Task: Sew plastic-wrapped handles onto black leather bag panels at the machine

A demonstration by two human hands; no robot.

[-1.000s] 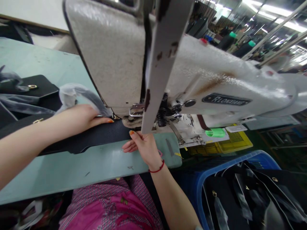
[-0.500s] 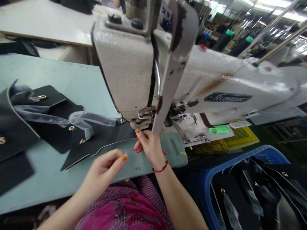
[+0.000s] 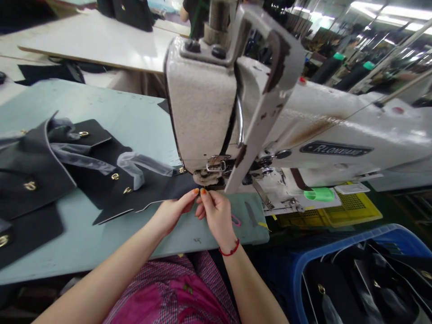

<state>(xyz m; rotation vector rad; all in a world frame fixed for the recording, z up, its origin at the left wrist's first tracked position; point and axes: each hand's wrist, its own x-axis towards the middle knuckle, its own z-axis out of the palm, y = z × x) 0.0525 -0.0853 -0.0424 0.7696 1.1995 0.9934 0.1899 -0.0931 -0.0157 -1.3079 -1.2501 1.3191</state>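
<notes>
A black leather piece (image 3: pixel 158 191) with gold rings lies on the pale green table (image 3: pixel 101 243), its end under the head of a white sewing machine (image 3: pixel 209 108). My left hand (image 3: pixel 173 209) and my right hand (image 3: pixel 216 211) meet just in front of the presser foot. Both pinch with thumb and forefinger at the edge of the black piece. What is between the fingertips is too small to make out; it may be thread. A red cord is round my right wrist.
More black leather pieces (image 3: pixel 30 180) with clear plastic wrap lie at the left of the table. A blue crate (image 3: pixel 337 265) of black pieces stands at the lower right, a yellow basket (image 3: pixel 340 209) behind it. A white table (image 3: pixel 101 40) is beyond.
My left hand left the black piece at the left, drew back toward my lap, then came forward to meet my right hand at the needle. The camera tilted up and back.
</notes>
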